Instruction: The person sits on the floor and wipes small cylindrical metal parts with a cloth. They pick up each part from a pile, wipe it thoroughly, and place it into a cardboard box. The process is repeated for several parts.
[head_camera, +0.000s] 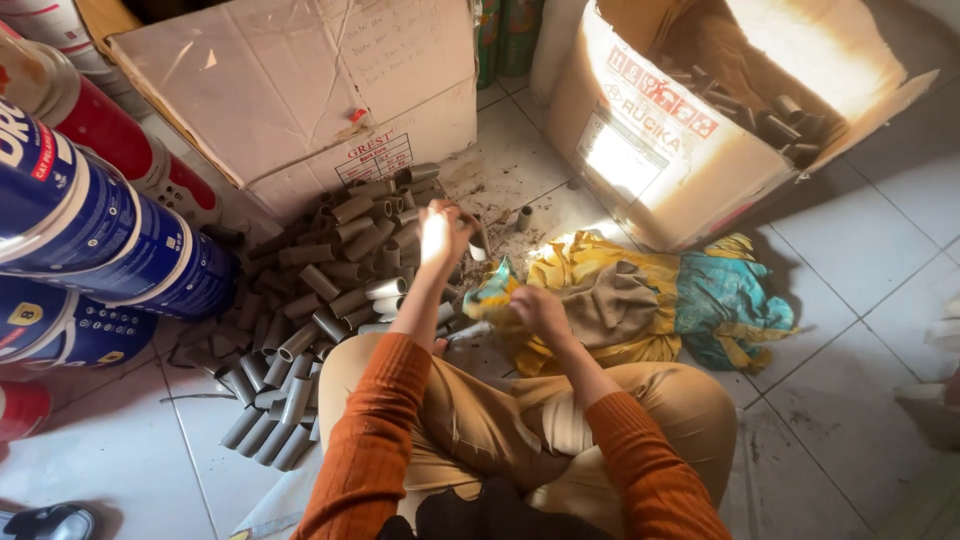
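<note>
Pipe offcut (478, 250) pinched in left hand (443, 232), raised above grey offcut pile (320, 300) for easy reach. Right hand (537, 308) closed on yellow rag (590, 300), bunched on floor beside knees. Open cardboard box (690, 150) of offcuts set near.

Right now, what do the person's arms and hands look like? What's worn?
Both arms wear long rust-orange ribbed knit sleeves, snug and ending near the wrists. The left hand and right hand are bare: no gloves, and no rings, watch or bands that I can make out. The left hand is partly washed out by sunlight.
</note>
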